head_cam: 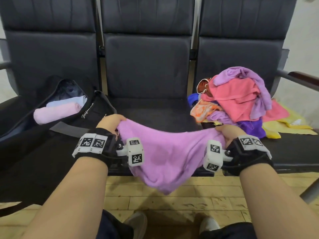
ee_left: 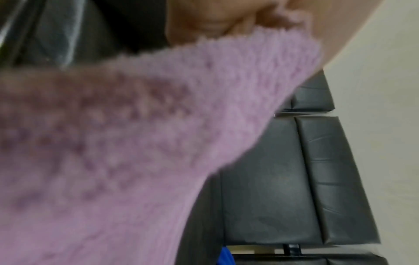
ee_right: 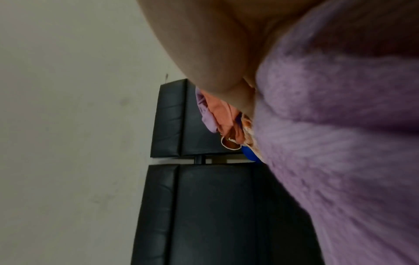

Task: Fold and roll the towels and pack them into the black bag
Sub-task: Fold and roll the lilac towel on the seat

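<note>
Left wrist view: the lilac towel (ee_left: pixel 136 143) is a close blur, its weave smeared. Both grips bury their fingertips in its folds. The black bag (head_cam: pixel 72 107) hides most of 2 rolled towels (head_cam: pixel 58 111) — lower pile (head_cam: pixel 241 104) layers lie covered.

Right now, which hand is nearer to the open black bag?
Left. The left hand grips the purple towel right beside the black bag on the left seat; the right hand grips the towel's other end, by the towel pile.
</note>
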The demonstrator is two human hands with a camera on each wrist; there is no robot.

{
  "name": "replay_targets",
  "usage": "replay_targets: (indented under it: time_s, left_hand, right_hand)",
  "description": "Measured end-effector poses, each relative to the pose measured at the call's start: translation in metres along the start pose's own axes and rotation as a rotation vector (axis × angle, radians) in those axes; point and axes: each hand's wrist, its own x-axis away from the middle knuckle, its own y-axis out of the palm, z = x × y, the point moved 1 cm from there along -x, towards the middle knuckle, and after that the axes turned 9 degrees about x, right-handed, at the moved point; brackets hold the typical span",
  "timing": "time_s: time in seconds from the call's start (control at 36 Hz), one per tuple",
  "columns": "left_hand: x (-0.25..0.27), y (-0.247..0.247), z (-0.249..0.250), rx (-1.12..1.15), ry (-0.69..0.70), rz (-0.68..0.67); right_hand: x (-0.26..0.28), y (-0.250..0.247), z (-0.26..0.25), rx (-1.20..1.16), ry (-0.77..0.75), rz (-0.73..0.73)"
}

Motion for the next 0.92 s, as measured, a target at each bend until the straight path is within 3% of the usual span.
replay_targets:
  time_s: [0.06, 0.11, 0.25, 0.33, 0.44, 0.5, 0.58, 0.75, 0.92]
  left_hand:
    - [0.001, 0.001, -0.004, -0.009, -0.037, 0.0]
    - [0.006, 0.008, 0.001, 0.047, 0.023, 0.018]
    - [0.031, 0.03, 0.022, 0.264, 0.411, 0.173]
    - [0.045, 0.044, 0.025, 0.124, 0.605, 0.134]
    - [0.057, 0.066, 0.009, -0.131, 0.573, -0.045]
    - [0.062, 0.073, 0.002, -0.165, 0.545, -0.083]
    - [0.068, 0.078, -0.001, -0.17, 0.544, -0.108]
    - [0.072, 0.081, -0.007, -0.203, 0.564, -0.215]
    - [0.073, 0.085, -0.012, -0.257, 0.667, -0.181]
  right_hand:
    - [0.003, 0.007, 0.0, 0.062, -0.013, -0.043]
    - [0.007, 0.011, -0.012, 0.044, -0.07, -0.003]
    - [0.034, 0.021, -0.052, -0.231, -0.302, 0.296]
    - [0.054, 0.035, -0.064, -0.301, -0.412, 0.277]
    - [0.075, 0.061, -0.075, -0.274, -0.411, 0.056]
    - [0.083, 0.071, -0.076, -0.309, -0.332, -0.054]
    - [0.093, 0.082, -0.076, -0.313, -0.33, -0.175]
    - [0.103, 0.085, -0.075, -0.215, -0.436, -0.193]
    - [0.104, 0.084, -0.073, -0.139, -0.502, -0.195]
